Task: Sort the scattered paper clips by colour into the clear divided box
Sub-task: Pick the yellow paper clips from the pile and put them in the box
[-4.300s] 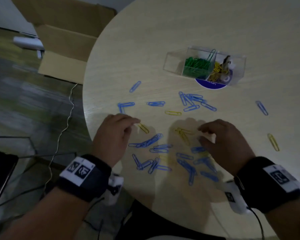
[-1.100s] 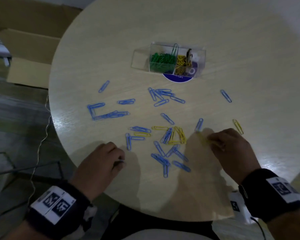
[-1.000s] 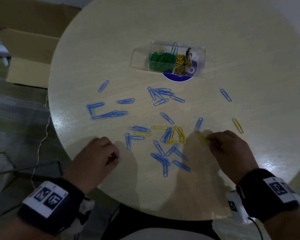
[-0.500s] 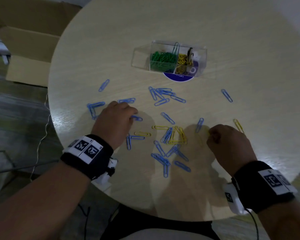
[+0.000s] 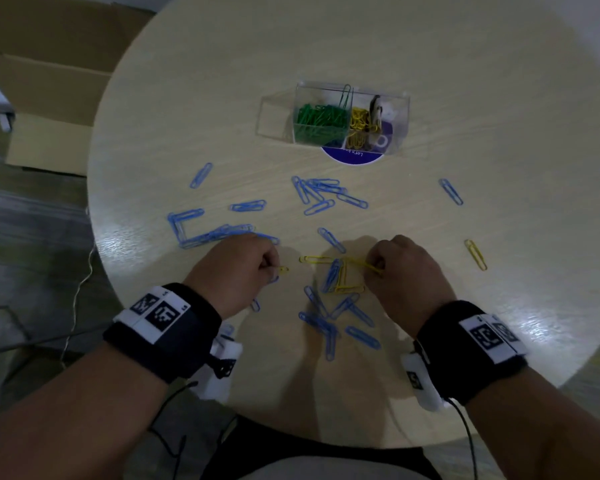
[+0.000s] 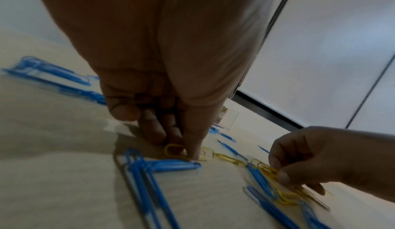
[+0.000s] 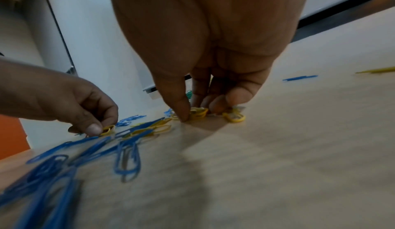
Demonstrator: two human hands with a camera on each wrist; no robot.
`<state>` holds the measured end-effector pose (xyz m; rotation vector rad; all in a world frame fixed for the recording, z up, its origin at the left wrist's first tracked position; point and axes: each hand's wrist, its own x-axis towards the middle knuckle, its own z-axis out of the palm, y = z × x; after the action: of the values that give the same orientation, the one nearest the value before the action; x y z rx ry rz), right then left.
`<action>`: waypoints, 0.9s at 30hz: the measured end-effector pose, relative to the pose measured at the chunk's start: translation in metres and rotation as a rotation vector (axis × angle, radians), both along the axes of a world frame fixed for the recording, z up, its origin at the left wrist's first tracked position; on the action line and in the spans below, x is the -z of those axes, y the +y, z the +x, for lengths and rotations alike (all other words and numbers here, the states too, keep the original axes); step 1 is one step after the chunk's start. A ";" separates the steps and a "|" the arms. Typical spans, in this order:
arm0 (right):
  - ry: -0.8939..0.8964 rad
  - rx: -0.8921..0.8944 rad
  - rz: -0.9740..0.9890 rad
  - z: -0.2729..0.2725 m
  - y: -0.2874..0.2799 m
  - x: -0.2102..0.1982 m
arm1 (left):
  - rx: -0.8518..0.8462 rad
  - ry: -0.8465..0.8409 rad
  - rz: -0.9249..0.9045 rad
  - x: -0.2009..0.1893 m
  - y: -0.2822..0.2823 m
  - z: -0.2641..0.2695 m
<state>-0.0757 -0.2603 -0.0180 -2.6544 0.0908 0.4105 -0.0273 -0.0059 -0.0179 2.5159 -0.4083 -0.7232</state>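
Blue paper clips point(image 5: 327, 192) and a few yellow ones lie scattered on the round wooden table point(image 5: 430, 46). The clear divided box point(image 5: 333, 116) stands at the back with green clips point(image 5: 321, 121) in one compartment and yellow clips point(image 5: 359, 128) in another. My left hand point(image 5: 236, 268) pinches a yellow clip point(image 5: 283, 270) point(image 6: 174, 149) against the table. My right hand point(image 5: 400, 268) pinches yellow clips point(image 5: 364, 263) point(image 7: 197, 111) at the edge of a yellow cluster point(image 5: 347, 278), with more yellow clips point(image 7: 234, 116) under its curled fingers.
A lone yellow clip point(image 5: 476, 254) and a blue clip point(image 5: 451, 191) lie to the right. A purple round disc point(image 5: 352, 154) sits under the box. A cardboard box point(image 5: 49, 95) stands on the floor at left, and a cable point(image 5: 80, 285) hangs beside the table edge.
My left hand came up from the near table edge, passed over the blue clips and now pinches a yellow clip. My right hand moved left to the yellow cluster.
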 end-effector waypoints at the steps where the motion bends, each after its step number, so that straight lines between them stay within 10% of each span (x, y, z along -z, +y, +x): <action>1: 0.001 -0.014 -0.014 0.001 0.000 0.000 | -0.022 0.006 -0.031 -0.001 -0.001 0.003; 7: 0.038 -0.018 -0.059 0.007 -0.004 -0.004 | -0.067 -0.149 -0.205 -0.009 -0.034 0.014; 11: 0.045 -0.039 -0.037 0.010 -0.004 -0.005 | 0.237 -0.249 -0.006 0.005 -0.048 0.004; 21: -0.044 -0.016 0.040 0.007 -0.016 -0.014 | 0.278 -0.304 0.077 0.002 -0.038 0.002; 27: -0.210 0.227 0.208 0.046 -0.041 -0.035 | -0.132 -0.251 -0.274 -0.031 -0.068 0.064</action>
<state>-0.0294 -0.3011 0.0171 -2.4307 0.2660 0.0618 0.0368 -0.0739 0.0131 2.3498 -0.3934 -0.2791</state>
